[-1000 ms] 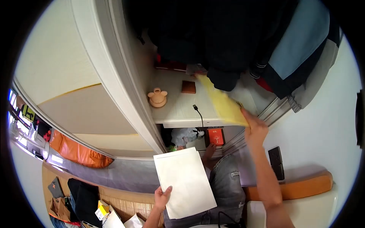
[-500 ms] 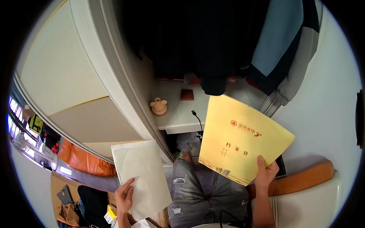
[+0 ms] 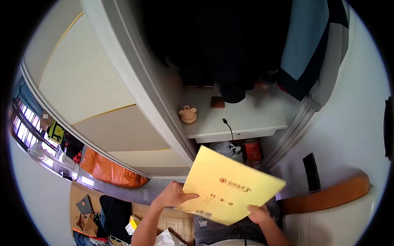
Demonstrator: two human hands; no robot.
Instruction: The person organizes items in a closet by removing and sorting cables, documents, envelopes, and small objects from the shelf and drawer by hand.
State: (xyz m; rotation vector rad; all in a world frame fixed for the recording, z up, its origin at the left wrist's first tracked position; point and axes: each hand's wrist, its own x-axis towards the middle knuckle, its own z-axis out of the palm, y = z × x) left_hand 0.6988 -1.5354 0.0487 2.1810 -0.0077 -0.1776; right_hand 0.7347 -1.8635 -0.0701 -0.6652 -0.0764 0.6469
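A yellow document envelope [image 3: 230,180] with printed dark red characters is held tilted above my lap. My left hand [image 3: 174,195] grips its left edge, thumb on the front. At the lower right edge my right hand [image 3: 259,214] pinches it, thumb on top. The fingers behind the envelope are hidden. No pale paper packet shows; whether it is behind the envelope I cannot tell. My grey jeans [image 3: 238,233] show beneath.
Ahead is an open wardrobe with a shelf [image 3: 250,119] holding a bear-shaped object [image 3: 188,115], a brown wallet-like item [image 3: 218,102] and a black cable [image 3: 227,126]. Dark clothes [image 3: 213,49] hang above. A wooden armrest [image 3: 328,194] is at right, a yellow box [image 3: 132,225] at lower left.
My left hand has moved right to the envelope, and the pale packet it held has gone out of sight. The envelope has come lower and to the left. The view has shifted.
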